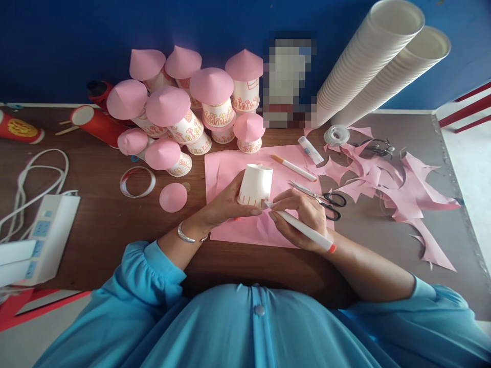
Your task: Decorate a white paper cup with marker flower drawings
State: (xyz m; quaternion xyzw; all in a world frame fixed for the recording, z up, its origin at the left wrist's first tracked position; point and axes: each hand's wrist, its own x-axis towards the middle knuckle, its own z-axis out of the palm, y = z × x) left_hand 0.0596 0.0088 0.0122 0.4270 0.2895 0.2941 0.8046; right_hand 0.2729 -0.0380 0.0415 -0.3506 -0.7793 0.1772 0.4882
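My left hand (226,204) grips a white paper cup (256,183) turned upside down over a pink paper sheet (245,225). Orange strokes mark the cup near its rim. My right hand (301,214) is closed on a white marker pen (303,228) with an orange end, its tip touching the cup's lower edge. A silver bracelet (186,236) circles my left wrist. Scissors (322,197) lie just behind my right hand on the pink sheet.
Several decorated cups with pink cone tops (184,110) stand at the back. Two stacks of white cups (376,56) lean at the back right. Pink scraps (406,194), a tape roll (336,135), another pen (293,167), a glue stick (310,150), a pink disc (173,197) and a power strip (46,235) lie around.
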